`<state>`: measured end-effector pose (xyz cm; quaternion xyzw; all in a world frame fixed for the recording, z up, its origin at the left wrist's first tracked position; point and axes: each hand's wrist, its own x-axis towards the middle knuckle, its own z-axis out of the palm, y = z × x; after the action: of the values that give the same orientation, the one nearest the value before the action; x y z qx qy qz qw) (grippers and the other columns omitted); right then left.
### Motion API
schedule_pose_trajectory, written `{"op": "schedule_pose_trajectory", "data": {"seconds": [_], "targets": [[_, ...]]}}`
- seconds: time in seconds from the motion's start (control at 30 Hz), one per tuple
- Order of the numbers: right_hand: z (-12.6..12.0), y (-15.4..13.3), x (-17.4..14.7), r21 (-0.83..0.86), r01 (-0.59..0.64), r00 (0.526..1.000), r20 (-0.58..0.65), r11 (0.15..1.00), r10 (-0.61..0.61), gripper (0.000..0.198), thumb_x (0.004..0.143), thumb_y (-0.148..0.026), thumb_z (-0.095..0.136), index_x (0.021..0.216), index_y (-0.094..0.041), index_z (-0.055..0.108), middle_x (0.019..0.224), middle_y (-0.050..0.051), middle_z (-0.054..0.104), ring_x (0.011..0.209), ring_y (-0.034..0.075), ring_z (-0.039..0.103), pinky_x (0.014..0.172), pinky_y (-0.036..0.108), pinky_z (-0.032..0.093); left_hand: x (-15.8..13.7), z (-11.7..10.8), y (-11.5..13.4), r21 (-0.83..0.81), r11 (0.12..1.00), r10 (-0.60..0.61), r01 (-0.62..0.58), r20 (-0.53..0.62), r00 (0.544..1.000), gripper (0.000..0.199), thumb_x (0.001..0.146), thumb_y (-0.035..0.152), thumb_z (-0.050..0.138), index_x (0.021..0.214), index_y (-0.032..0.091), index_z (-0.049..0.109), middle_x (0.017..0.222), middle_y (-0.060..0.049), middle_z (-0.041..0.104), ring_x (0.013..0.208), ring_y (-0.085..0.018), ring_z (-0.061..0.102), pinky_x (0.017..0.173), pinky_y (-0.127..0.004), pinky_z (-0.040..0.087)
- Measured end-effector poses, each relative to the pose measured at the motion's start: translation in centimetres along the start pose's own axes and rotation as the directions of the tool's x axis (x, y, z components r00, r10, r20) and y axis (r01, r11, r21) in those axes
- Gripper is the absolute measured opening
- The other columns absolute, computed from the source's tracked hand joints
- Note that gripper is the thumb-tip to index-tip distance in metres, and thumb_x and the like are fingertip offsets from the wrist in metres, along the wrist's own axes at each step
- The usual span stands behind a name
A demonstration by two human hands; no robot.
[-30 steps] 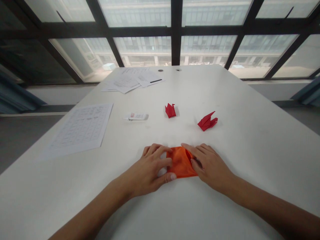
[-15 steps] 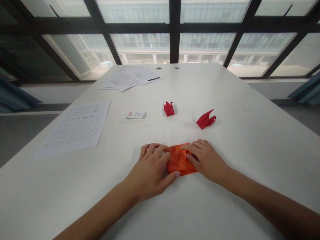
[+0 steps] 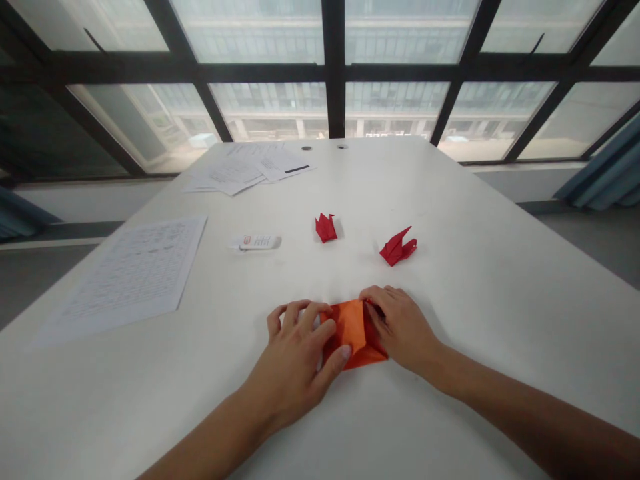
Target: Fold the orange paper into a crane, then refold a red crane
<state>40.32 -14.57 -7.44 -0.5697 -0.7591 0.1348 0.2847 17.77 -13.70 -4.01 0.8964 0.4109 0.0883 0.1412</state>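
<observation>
A folded sheet of orange origami paper lies on the white table between my two hands. My left hand grips its left side, the thumb near the front edge and the curled fingers toward the back edge. At the paper's right part, my right hand has thumb and fingers closed together, partly under a raised flap that stands up in the middle. The tips of the right fingers are partly hidden. Beyond the hands stand two red folded paper cranes, a smaller one and a larger one farther right.
A white glue bottle with printed text lies left of the cranes. One printed sheet rests at the table's left, and several more papers overlap at the far end. Large windows rise behind the table.
A flap of the orange paper now stands upright, and my right hand has shifted to its right side. My left hand stays on the paper. The whole view has shifted slightly.
</observation>
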Motion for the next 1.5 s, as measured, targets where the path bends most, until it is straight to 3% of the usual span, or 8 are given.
{"op": "schedule_pose_trajectory", "data": {"seconds": [0.17,0.37,0.5,0.63,0.9,1.17,1.3,1.5], "targets": [[0.1,-0.3,0.1,-0.028,-0.048,0.998,-0.032,0.998,0.047,0.015,0.101,-0.015,0.049,0.097,-0.023,0.061,0.083,0.002,0.069,0.079,0.021,0.058,0.076,0.034,0.04,0.1,0.1,0.3,0.015,1.0,0.008,-0.008,-0.041,0.999,0.044,0.089,0.062,0.061,0.106,0.022,0.066,0.13,-0.012,0.066,0.123,-0.039,0.053,0.107,-0.066,0.03],[0.0,-0.9,0.1,-0.02,-0.108,0.993,-0.043,0.994,0.107,0.01,0.093,-0.019,0.061,0.102,-0.023,0.062,0.082,0.001,0.067,0.078,0.022,0.058,0.078,0.036,0.041,0.5,0.6,0.5,0.023,0.994,-0.107,0.111,-0.136,0.985,0.015,0.092,0.029,0.054,0.099,0.021,0.065,0.11,-0.009,0.075,0.114,-0.033,0.064,0.113,-0.062,0.027],[0.0,-1.1,-0.1,0.083,-0.137,0.99,-0.01,0.987,0.138,0.043,0.085,-0.021,0.074,0.125,-0.021,0.058,0.087,0.0,0.07,0.081,0.021,0.061,0.089,0.04,0.043,1.1,0.4,-0.4,-0.218,0.936,-0.313,0.275,-0.165,0.935,0.011,0.092,0.024,0.047,0.097,0.02,0.055,0.09,-0.007,0.073,0.086,-0.027,0.068,0.092,-0.049,0.048],[-0.1,-1.0,-0.2,0.144,-0.066,0.997,-0.018,0.987,0.069,0.031,0.088,-0.012,0.07,0.116,-0.023,0.062,0.091,0.001,0.071,0.088,0.022,0.062,0.088,0.039,0.044,1.5,0.0,-0.9,-0.407,0.845,-0.431,0.347,-0.133,0.892,0.042,0.084,0.018,0.051,0.126,0.021,0.047,0.088,-0.003,0.074,0.076,-0.025,0.07,0.072,-0.036,0.052],[-0.1,-1.0,-0.4,0.111,0.084,0.996,-0.02,0.99,-0.082,0.023,0.091,-0.007,0.063,0.11,-0.021,0.064,0.096,0.005,0.072,0.09,0.023,0.061,0.084,0.038,0.043,1.8,-0.6,-1.1,-0.503,0.792,-0.465,0.345,-0.132,0.875,0.045,0.086,0.049,0.068,0.122,0.024,0.057,0.084,-0.001,0.075,0.073,-0.023,0.072,0.067,-0.032,0.053],[0.3,-0.8,-0.6,0.101,0.11,0.994,0.015,0.989,-0.112,0.037,0.085,0.0,0.061,0.116,-0.021,0.062,0.09,0.002,0.069,0.087,0.022,0.06,0.083,0.037,0.041,2.8,-0.6,-1.8,-0.621,0.723,-0.47,0.303,-0.12,0.875,0.013,0.082,0.031,0.068,0.086,0.019,0.065,0.066,0.004,0.062,0.06,-0.014,0.056,0.055,-0.023,0.042],[0.2,-0.7,-0.7,0.053,0.147,0.987,0.053,0.988,-0.15,0.028,0.092,-0.006,0.059,0.115,-0.021,0.064,0.094,0.004,0.07,0.088,0.022,0.059,0.084,0.038,0.04,2.9,-0.6,-2.3,-0.696,0.646,-0.489,0.313,-0.063,0.87,0.011,0.081,0.029,0.066,0.085,0.019,0.06,0.063,0.006,0.056,0.057,-0.012,0.05,0.051,-0.021,0.037],[0.5,-0.9,-1.0,-0.085,0.224,0.972,0.097,0.971,-0.216,0.034,0.092,-0.008,0.059,0.124,-0.021,0.065,0.103,0.008,0.069,0.095,0.026,0.056,0.089,0.041,0.042,2.8,-0.8,-2.8,-0.696,0.671,-0.424,0.256,-0.076,0.902,0.022,0.093,0.042,0.058,0.099,0.02,0.063,0.073,0.003,0.06,0.064,-0.015,0.053,0.057,-0.024,0.04]]}}
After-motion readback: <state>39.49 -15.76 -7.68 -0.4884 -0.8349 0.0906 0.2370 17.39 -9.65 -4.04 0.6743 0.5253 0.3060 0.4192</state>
